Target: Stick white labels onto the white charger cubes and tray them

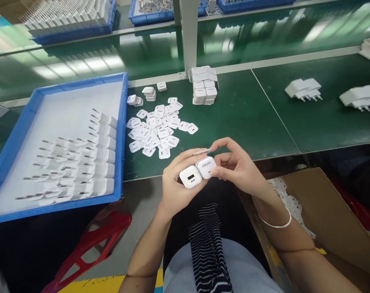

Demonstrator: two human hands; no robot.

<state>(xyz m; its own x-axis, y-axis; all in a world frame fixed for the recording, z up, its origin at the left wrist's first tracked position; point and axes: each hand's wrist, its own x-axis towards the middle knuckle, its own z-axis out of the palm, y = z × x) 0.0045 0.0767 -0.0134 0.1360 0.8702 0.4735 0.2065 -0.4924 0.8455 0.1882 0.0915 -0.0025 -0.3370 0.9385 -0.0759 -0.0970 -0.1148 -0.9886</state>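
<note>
Low in front of my body, my left hand [181,179] is wrapped round two white plug chargers held side by side. The left charger [190,177] shows a dark USB slot and a smaller port. The other charger [206,166] bears grey lettering on its face. Above them, a thin white plate [201,151], seen edge-on, lies between my left fingers and my right index fingertip. My right hand [234,165] is bent round the lettered charger, its thumb pressed on the face near the small slot. Beyond my hands, a loose heap of white face plates [163,132] lies on the green table.
At left, a blue-rimmed tray [123,134] holds rows of chargers, pins up. Small plate stacks [149,93] and a block of lettered pieces [205,91] stand at the back. More plugs [304,88] lie right. A cardboard box [319,203] and red stool [96,240] are below.
</note>
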